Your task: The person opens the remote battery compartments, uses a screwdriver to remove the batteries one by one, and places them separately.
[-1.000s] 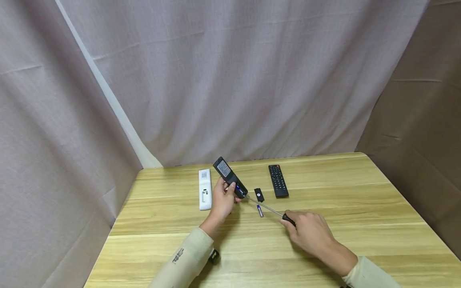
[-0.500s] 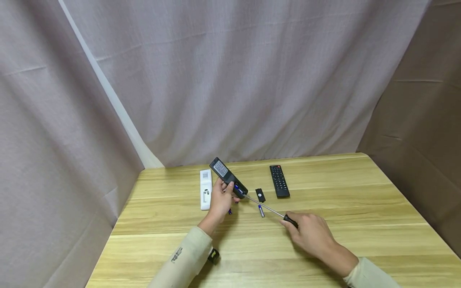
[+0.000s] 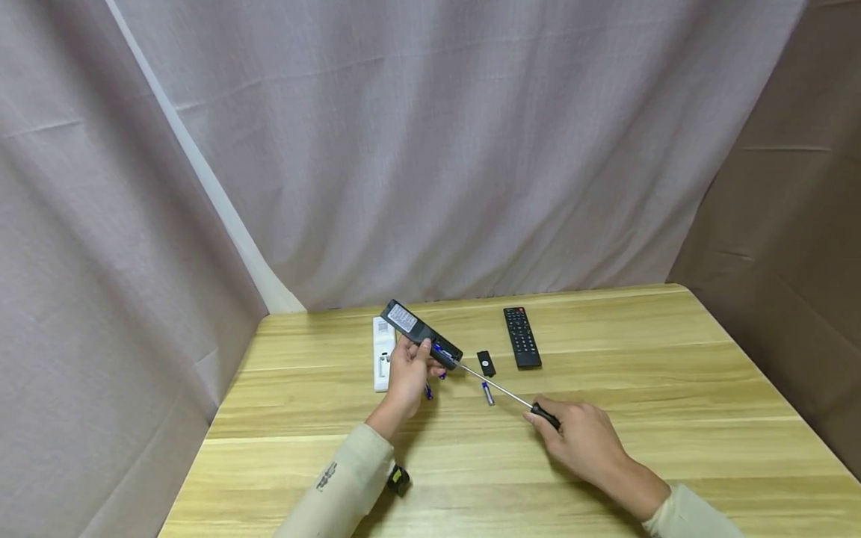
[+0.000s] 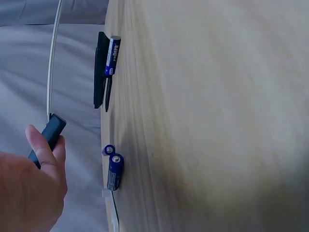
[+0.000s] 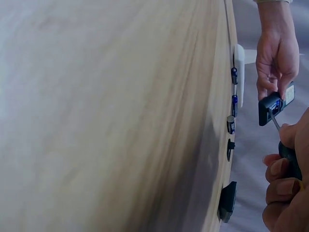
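My left hand [image 3: 407, 377] grips a black remote [image 3: 418, 329], its back facing up and its battery bay uncovered. A blue battery [image 3: 442, 351] lies in that bay. My right hand [image 3: 584, 441] holds a screwdriver [image 3: 546, 416] by its black handle, and the shaft's tip meets the bay's lower end. In the right wrist view the tip touches the bay of the remote [image 5: 263, 112]; the fingers of my right hand [image 5: 285, 188] curl round the handle. In the left wrist view my left hand [image 4: 36, 179] pinches the remote [image 4: 54, 130].
A white remote [image 3: 380, 373] lies behind my left hand. On the table [image 3: 605, 359] are a black cover [image 3: 486, 363], a battery [image 3: 487, 394] below it, and another black remote [image 3: 522, 338]. Two batteries [image 4: 115, 172] stand out in the left wrist view. A black object [image 3: 399, 479] shows beside the left sleeve.
The held remote has turned, its far end swinging left and down. My left hand has shifted slightly left, uncovering batteries beneath it. The screwdriver has stayed at the bay.
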### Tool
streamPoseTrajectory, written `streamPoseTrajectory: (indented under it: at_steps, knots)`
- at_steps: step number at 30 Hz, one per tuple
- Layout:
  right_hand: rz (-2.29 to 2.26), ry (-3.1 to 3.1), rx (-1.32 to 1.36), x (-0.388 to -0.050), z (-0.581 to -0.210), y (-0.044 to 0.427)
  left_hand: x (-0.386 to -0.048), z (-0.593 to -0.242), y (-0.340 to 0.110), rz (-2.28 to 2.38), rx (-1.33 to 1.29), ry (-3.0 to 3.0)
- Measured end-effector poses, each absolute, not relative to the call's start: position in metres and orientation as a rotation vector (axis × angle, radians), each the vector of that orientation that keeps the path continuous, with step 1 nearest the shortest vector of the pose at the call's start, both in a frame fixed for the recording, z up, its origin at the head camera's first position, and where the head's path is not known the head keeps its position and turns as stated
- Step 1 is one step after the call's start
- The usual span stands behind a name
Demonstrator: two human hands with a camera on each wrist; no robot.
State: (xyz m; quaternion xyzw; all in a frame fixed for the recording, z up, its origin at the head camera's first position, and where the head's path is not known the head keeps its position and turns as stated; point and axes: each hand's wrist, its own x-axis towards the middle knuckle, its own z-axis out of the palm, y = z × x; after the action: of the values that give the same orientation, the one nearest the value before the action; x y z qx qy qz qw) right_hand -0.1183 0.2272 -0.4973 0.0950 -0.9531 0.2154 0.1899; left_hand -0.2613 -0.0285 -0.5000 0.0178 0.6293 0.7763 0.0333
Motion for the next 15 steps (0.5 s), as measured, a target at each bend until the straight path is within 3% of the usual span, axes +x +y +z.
streamPoseTrajectory:
  at_steps: [15]
  knots:
    - [0.617, -2.621, 0.292, -0.1156, -0.5012, 0.2294, -0.2621, -0.4960, -0.0312, 2.384, 0.037, 1.911]
